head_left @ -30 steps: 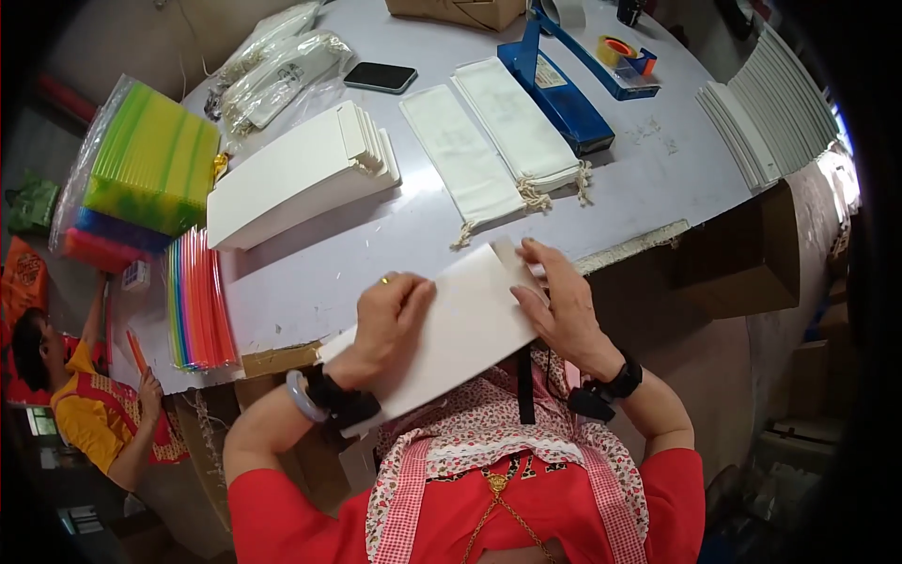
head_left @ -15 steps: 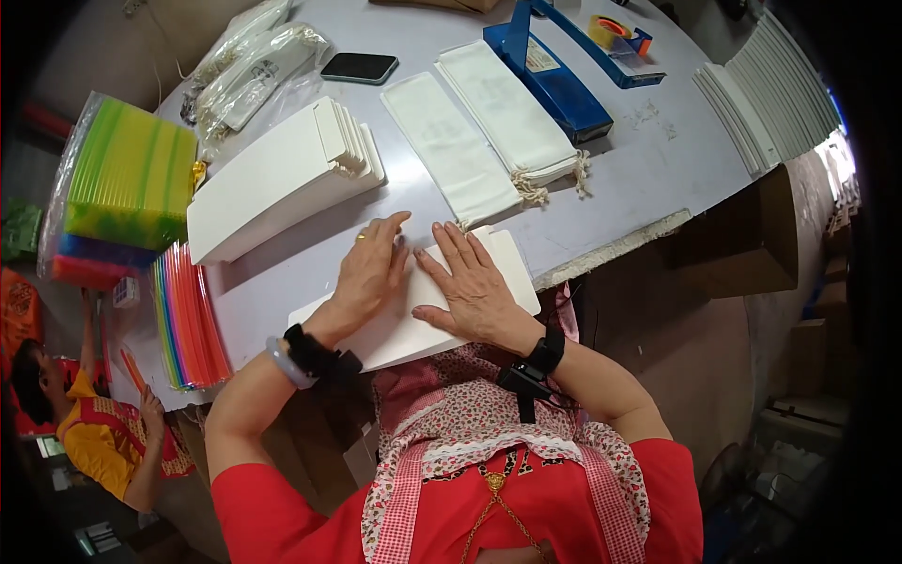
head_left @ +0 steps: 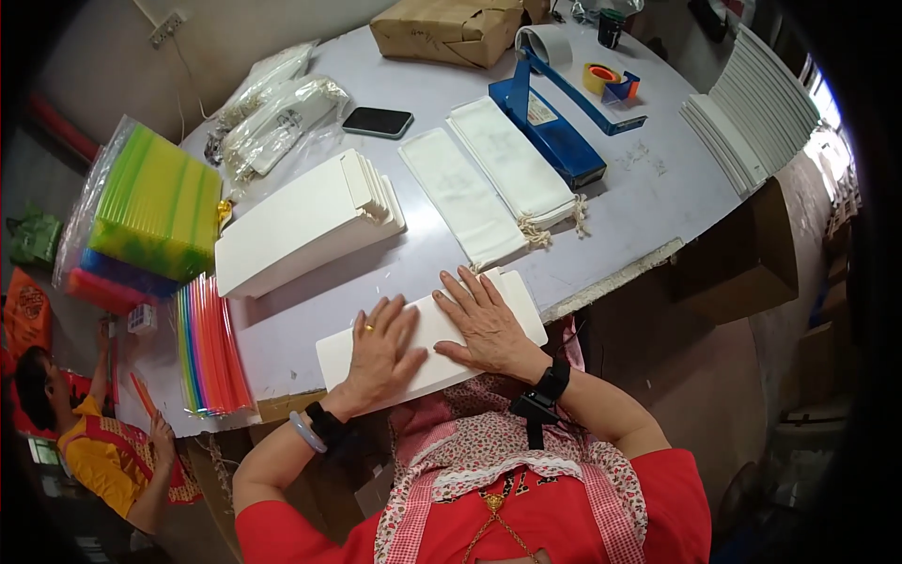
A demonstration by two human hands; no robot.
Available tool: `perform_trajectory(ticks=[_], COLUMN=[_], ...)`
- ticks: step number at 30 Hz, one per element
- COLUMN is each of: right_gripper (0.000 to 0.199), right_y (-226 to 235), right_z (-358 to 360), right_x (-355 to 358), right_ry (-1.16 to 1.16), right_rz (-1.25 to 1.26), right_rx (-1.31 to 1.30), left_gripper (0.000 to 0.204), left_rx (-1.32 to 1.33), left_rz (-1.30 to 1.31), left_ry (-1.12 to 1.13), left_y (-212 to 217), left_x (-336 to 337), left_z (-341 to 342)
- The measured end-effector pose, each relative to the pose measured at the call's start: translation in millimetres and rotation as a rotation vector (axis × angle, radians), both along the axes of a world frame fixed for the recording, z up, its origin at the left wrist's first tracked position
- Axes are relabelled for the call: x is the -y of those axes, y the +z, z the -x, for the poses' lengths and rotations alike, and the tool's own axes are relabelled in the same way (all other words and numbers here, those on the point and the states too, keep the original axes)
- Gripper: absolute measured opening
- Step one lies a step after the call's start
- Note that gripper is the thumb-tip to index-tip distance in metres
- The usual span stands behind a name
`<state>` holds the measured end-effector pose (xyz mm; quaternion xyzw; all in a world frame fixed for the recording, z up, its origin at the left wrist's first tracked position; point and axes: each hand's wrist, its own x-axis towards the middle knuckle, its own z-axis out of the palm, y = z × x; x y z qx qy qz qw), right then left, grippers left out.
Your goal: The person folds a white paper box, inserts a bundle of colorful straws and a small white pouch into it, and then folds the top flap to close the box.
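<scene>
Both palms press down on a flat white folded card piece [head_left: 427, 327] at the table's near edge. My left hand [head_left: 383, 350] lies on its left half, fingers stretched out and a ring on one of them. On the right half rests my right hand [head_left: 487, 324], flat with fingers spread. It is unclear whether the white card is one piece or several layers. A tall stack of similar white card pieces [head_left: 291, 221] stands just beyond my left hand. Past my right hand lie white cloth drawstring pouches [head_left: 460, 193], some piled, with cords toward me.
Colourful plastic sleeves [head_left: 209, 348] and a yellow-green bundle [head_left: 160, 202] sit at left. Farther back are a phone [head_left: 378, 122], a blue box [head_left: 554, 141], a tape dispenser [head_left: 620, 89], wrapped bags [head_left: 291, 117] and a brown parcel [head_left: 446, 33]. A co-worker [head_left: 113, 442] works at lower left.
My left hand has moved from a raised, curved pose to lying flatter on the card. My right hand's fingers are spread wider. The view has tilted up, showing more of the table's far side.
</scene>
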<state>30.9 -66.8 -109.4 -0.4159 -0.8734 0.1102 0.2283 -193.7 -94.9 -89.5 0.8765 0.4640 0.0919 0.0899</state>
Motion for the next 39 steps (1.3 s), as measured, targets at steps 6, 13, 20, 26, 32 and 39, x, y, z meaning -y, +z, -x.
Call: perform_trajectory(ticks=[6, 13, 20, 26, 32, 39], right_gripper=[0.060, 0.060, 0.057, 0.056, 0.057, 0.050], right_y=[5.0, 54.8, 150.0, 153.7, 167.1, 164.2], right_z=[-17.8, -52.9, -29.7, -12.2, -8.8, -11.2], right_x=[11.4, 22.0, -8.9, -17.9, -25.8, -29.2], right_ry=[0.094, -0.209, 0.181, 0.233, 0.209, 0.256], right_rz=[-0.104, -0.204, 0.190, -0.028, -0.188, -0.193], right_rx=[-0.194, -0.657, -1.167, -0.825, -0.906, -0.835], left_gripper=[0.038, 0.026, 0.025, 0.042, 0.042, 0.032], left_rx=[0.330, 0.984, 1.300, 1.346, 1.325, 1.228], left_rz=[0.766, 0.848, 0.198, -0.582, -0.690, -0.685], left_ry=[0.270, 0.297, 0.146, 0.128, 0.066, 0.099], left_y=[34.5, 82.9, 95.3, 132.3, 130.4, 126.2], left_x=[-27.7, 7.0, 6.2, -1.2, -8.4, -10.2], left_z=[4.5, 14.8, -16.9, -14.1, -14.7, -5.4])
